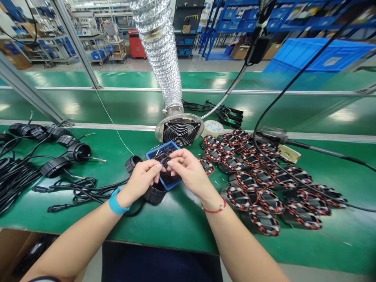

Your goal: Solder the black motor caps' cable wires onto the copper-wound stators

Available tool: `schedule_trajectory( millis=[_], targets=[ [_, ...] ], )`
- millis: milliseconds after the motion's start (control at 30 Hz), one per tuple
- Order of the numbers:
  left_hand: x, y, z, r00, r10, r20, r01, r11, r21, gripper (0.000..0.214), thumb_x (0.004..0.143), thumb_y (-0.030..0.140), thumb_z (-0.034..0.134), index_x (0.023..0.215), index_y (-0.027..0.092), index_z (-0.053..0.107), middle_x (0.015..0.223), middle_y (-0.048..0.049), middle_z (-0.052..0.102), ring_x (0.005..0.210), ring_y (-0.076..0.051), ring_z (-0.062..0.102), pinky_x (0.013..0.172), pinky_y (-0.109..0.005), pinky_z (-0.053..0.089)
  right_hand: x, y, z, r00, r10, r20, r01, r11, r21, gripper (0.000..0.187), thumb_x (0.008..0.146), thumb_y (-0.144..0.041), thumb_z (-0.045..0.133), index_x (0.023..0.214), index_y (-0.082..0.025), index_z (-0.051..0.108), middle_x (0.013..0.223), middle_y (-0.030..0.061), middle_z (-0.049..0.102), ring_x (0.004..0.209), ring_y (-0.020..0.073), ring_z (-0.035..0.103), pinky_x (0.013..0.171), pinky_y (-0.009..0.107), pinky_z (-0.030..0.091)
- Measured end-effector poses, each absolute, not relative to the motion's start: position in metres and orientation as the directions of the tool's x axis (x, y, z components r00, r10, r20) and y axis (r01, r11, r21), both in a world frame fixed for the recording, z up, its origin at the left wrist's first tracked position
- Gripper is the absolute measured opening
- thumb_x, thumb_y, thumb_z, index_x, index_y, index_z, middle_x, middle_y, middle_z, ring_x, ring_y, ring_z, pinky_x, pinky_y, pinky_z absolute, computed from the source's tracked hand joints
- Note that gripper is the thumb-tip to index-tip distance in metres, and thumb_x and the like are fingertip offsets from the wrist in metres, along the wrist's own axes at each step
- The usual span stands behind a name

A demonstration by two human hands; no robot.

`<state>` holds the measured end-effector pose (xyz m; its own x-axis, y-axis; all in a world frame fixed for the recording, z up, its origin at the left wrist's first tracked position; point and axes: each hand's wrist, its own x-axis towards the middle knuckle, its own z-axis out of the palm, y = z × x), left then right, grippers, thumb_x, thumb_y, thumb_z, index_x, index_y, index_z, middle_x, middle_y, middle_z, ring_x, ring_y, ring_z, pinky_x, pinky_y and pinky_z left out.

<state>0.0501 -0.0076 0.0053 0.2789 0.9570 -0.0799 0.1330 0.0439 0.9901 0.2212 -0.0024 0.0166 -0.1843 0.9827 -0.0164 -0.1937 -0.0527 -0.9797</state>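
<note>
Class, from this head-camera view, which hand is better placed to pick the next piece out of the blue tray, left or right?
Probably the right hand: it lies over the blue tray, fingertips above it. The left hand sits at the tray's edge, beside a black round housing.

Blue steel shelving (226, 27) loaded with bins and cartons stands along the far side of the factory hall, and a red cabinet (135, 44) sits on the grey floor (152, 65). Green-topped workbenches (123, 107) run across the room between aluminium posts (76, 43)
</note>
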Motion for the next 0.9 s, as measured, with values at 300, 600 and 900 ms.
schedule_trajectory(
  millis=[300,600,900],
  targets=[
    [0.051,-0.007,0.014,0.332,0.931,-0.154,0.13,0.116,0.985,0.027,0.074,0.037,0.055,0.058,0.016,0.062,0.041,0.0051,0.042,0.041,-0.007,0.032,0.047,-0.023,0.025,0.233,0.001,0.019,-0.256,0.965,-0.065,-0.241,-0.129,-0.962,0.033,0.07,-0.044,0.082,0.09,-0.019,0.071,0.089,0.0041,0.076,0.072,0.0126,0.069,0.074,0.028,0.056],
    [0.05,-0.005,0.013,0.324,0.93,-0.171,0.153,0.127,0.98,0.025,0.071,0.034,0.054,0.055,0.016,0.059,0.042,0.0046,0.041,0.043,-0.007,0.032,0.047,-0.023,0.021,0.24,-0.004,0.022,-0.36,0.932,0.032,-0.108,-0.007,-0.994,0.026,0.083,-0.044,0.071,0.091,-0.021,0.065,0.091,0.0034,0.074,0.086,0.016,0.072,0.083,0.032,0.058],
    [0.048,-0.005,0.015,0.366,0.912,-0.185,0.198,0.118,0.973,0.026,0.07,0.035,0.053,0.056,0.015,0.06,0.043,0.0056,0.038,0.045,-0.007,0.029,0.048,-0.023,0.02,0.242,-0.007,0.022,-0.409,0.909,0.074,0.054,0.105,-0.993,0.013,0.089,-0.032,0.062,0.093,-0.02,0.063,0.091,0.0037,0.072,0.086,0.0159,0.069,0.08,0.031,0.056]
  ],
)
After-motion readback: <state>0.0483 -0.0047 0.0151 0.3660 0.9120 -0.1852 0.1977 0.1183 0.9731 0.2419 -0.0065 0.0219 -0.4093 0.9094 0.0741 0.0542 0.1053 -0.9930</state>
